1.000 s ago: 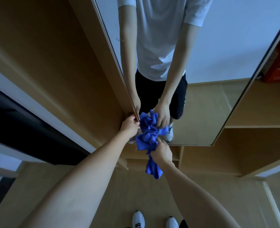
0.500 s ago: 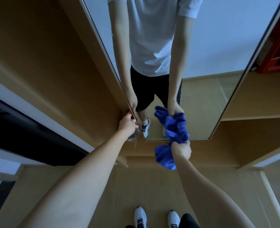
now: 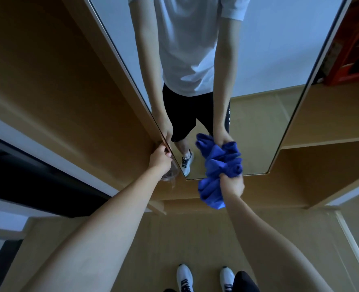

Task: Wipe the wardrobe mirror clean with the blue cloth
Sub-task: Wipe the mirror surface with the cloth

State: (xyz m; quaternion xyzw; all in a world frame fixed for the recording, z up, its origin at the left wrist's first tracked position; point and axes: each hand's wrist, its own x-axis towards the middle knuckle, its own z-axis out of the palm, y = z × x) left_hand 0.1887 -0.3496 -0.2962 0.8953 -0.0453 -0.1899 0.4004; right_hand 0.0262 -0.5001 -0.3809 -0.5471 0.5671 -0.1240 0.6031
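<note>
Presently, the right hand (image 3: pixel 231 184) grips the bunched blue cloth (image 3: pixel 218 165), pressing it against the lower mirror (image 3: pixel 256 81) near its bottom edge. The left hand (image 3: pixel 160 159), well apart, curls round the mirror's left edge.

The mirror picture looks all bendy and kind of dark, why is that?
Head view: the wide-angle lens makes the mirror edges splay outward; the light is dim and bluish, with no glare on the glass. The blue cloth and right hand look fairly sharp; the left hand grips the mirror's edge.
</note>
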